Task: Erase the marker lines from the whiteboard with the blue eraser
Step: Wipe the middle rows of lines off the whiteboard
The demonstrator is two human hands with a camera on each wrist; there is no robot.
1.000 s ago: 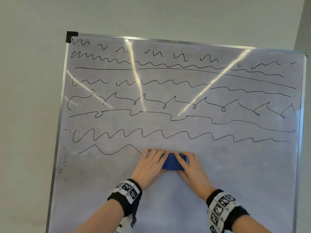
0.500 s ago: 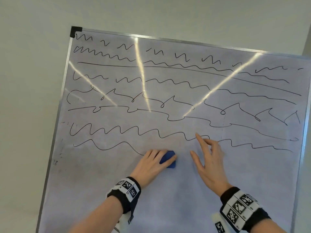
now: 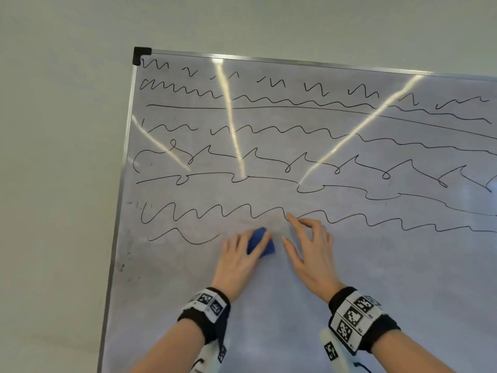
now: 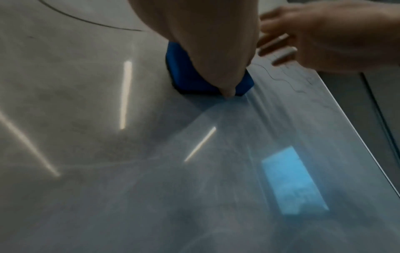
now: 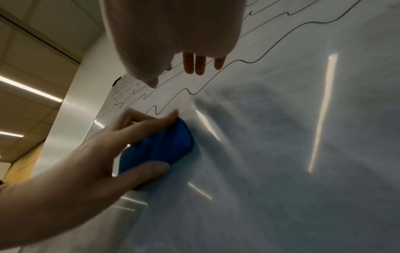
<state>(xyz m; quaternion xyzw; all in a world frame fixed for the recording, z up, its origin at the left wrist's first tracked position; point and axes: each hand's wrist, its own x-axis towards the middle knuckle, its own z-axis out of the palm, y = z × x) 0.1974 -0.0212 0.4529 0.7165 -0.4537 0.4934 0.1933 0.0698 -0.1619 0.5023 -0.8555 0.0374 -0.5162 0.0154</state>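
Soft blue eraser [image 3: 260, 242] on glossy board [image 3: 349, 278] under gripping left hand [image 3: 236, 261] — right hand [image 3: 309, 250] at 3 o'clock, fingers loosely spread — wavy black lines [image 3: 242, 211] at 12.

1. From the head view we see even, soft daylight and a sharp picture; three bright streaks of glare fan across the whiteboard [image 3: 322, 265].
2. Our left wrist view is dim and grainy — the eraser [image 4: 190, 75] edges smear, and the right hand [image 4: 337, 36] is blurred. A pale blue rectangle reflects low on the board.
3. Our right wrist view is dark too; ceiling light strips [image 5: 28, 89] glow at the left, and soft shadows fall beside the left hand [image 5: 90, 162].
4. Straight edges bow near the wrist frames' borders.
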